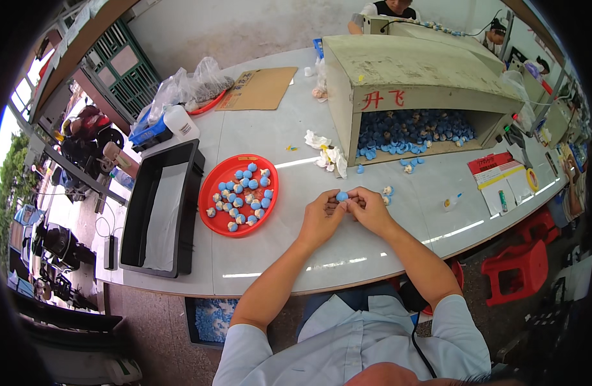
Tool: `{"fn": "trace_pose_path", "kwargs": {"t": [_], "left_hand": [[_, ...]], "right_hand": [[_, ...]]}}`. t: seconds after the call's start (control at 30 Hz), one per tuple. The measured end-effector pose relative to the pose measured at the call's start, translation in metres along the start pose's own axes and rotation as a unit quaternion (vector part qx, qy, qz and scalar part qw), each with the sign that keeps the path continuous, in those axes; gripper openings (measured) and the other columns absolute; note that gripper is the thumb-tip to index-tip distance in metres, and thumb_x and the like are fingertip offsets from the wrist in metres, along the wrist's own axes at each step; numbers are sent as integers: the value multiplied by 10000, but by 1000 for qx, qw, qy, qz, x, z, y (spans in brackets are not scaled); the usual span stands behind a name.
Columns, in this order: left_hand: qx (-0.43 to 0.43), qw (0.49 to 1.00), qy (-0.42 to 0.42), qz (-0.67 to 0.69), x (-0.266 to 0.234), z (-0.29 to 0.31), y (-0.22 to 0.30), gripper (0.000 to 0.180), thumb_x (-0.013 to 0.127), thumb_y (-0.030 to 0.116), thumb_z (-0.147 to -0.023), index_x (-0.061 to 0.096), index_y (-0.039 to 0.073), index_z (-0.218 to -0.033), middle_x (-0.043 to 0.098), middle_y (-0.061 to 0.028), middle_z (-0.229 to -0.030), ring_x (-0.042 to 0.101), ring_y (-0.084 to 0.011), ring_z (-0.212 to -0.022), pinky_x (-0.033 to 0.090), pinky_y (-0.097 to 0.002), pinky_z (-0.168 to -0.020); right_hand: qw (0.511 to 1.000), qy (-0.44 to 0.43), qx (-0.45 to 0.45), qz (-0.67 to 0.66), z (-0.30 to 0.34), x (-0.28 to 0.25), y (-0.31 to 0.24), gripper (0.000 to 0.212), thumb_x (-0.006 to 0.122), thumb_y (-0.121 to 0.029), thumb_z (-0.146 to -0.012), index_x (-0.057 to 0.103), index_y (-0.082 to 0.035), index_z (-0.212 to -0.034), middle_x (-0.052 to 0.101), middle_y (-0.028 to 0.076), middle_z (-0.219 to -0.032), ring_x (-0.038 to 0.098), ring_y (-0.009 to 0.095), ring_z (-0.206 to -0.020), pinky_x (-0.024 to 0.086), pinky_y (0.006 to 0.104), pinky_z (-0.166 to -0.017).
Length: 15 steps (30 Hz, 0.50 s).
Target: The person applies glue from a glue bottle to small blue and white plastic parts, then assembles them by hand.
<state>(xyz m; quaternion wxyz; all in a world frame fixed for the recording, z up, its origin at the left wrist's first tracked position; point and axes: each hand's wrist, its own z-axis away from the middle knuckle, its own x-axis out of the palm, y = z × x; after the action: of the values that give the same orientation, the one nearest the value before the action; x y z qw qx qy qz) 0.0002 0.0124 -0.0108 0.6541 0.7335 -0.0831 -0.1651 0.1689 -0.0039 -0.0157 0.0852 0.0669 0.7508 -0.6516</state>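
Note:
Between the fingertips of both my hands is a small round blue piece, held just above the table. My left hand pinches it from the left, with the other fingers curled in. From the right, the thumb and fingers of my right hand close on the same piece. To the left of my hands stands a round red tray with several small blue and cream pieces lying in it. Two or so similar pieces rest just beyond my right hand.
An open-fronted box at the back holds a heap of blue pieces. A black bin stands at the left. Crumpled tissues, cardboard, papers and a tape roll lie about. Red stools stand right; another person sits beyond the box.

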Motion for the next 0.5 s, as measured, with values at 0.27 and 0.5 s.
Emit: {"fn": "trace_pose_path", "kwargs": {"t": [0.27,0.5], "left_hand": [[-63,987,22,144,-4,-5,-6,429,685,215,-911,530,-71,-1190,648,-153,-1026,661,-184,-882,547,-282,-764],[-116,980,36,158,-3,0,-3,393,667,207,-918,535,-77,-1155,656,-149,-983,667,-193,-812,545,-272,-719]], "right_hand": [[989,0,-80,121,17,-9,-25,312,647,-45,-847,603,36,-1144,667,110,-742,633,134,-657,506,281,-622],[932,294,-195,88,96,-139,-110,139,628,-74,-910,608,-2,-1027,645,36,-755,592,68,-656,470,215,-576]]}}
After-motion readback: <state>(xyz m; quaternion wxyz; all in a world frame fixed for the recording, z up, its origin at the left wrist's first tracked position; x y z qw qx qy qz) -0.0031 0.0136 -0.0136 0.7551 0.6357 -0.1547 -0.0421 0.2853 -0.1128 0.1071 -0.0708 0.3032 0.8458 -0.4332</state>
